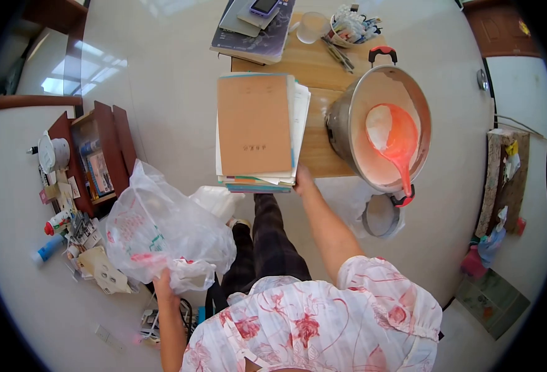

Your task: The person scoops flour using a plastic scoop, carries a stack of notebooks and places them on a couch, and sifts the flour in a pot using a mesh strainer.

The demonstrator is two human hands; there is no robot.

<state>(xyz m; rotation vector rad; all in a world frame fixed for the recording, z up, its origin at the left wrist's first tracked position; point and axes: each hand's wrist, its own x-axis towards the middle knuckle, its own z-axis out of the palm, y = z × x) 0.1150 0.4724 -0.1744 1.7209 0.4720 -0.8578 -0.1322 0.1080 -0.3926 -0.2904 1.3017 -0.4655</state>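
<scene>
My left hand (164,284) is closed on the gathered edge of a translucent white plastic bag (168,229) with red and green print. The bag puffs out above the floor, left of my legs. My right hand (303,179) grips the near right corner of a stack of notebooks (255,127) and loose papers, its fingers partly hidden by the stack. A brown cover lies on top, with white sheets jutting out at the right side and coloured edges below. The stack reaches past the left and near edges of the wooden table (323,139).
On the table's right stands a steel pot (346,121) holding a red ladle (397,139). Farther back are a dark book (255,40), a clear cup (312,28) and a pen container (351,31). A cluttered cabinet (96,164) stands left; a round metal container (382,216) sits below the pot.
</scene>
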